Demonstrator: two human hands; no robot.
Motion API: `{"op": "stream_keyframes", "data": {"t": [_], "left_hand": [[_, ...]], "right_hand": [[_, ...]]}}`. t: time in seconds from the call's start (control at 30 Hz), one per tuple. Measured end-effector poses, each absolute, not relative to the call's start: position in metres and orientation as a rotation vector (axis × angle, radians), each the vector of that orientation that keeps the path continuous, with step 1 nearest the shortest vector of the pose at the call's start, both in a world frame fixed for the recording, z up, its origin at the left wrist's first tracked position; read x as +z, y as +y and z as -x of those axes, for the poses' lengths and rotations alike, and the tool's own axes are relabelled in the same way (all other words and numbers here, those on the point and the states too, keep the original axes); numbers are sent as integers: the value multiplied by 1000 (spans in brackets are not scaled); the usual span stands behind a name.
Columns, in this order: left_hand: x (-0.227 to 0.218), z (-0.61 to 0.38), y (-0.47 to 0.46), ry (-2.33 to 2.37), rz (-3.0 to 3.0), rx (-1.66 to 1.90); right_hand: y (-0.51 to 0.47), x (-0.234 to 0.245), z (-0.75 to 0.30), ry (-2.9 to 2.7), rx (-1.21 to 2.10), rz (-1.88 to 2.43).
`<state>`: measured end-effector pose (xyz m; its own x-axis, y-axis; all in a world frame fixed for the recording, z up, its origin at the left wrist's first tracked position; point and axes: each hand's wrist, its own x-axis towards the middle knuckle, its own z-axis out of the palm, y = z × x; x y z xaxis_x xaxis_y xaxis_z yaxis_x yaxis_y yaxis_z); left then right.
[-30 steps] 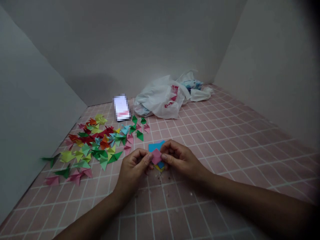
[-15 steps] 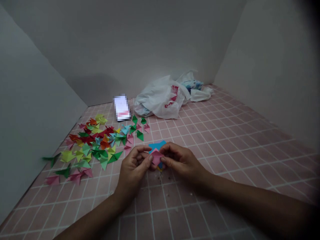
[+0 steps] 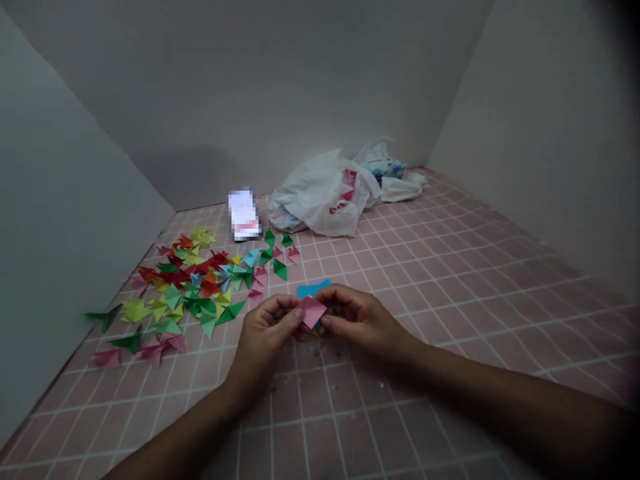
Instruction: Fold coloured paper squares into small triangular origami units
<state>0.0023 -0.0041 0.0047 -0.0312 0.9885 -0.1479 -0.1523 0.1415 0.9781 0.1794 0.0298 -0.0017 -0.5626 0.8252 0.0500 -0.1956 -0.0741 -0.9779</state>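
Note:
A small pink folded paper (image 3: pixel 313 312), diamond-shaped, is held up between my two hands. My left hand (image 3: pixel 275 327) pinches its left corner between thumb and fingers. At the opposite corner my right hand (image 3: pixel 357 317) has its thumb and fingers closed on the paper's edge. Blue paper (image 3: pixel 313 289) lies on the floor just behind the pink piece, partly covered by my fingers. A bit of yellow paper (image 3: pixel 317 333) peeks out below.
Many folded paper cranes (image 3: pixel 200 273) in several colours are spread over the pink tiled floor (image 3: pixel 450 280) at left. A lit phone (image 3: pixel 244 215) leans behind them. White plastic bags (image 3: pixel 320 193) lie near the back wall.
The pink paper has turned slightly in my fingers, and its upper face now looks flat and smooth. My right thumb has shifted a little down its edge. The surroundings stay put.

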Motion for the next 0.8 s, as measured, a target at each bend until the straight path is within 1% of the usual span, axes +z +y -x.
{"op": "stream_keyframes", "data": {"t": [0.27, 0.8], "left_hand": [[5, -4, -4, 1235, -931, 1202], [5, -4, -4, 1193, -865, 1163]], "right_hand": [[31, -1, -181, -1501, 1700, 794], [31, -3, -181, -1516, 1686, 795]]}}
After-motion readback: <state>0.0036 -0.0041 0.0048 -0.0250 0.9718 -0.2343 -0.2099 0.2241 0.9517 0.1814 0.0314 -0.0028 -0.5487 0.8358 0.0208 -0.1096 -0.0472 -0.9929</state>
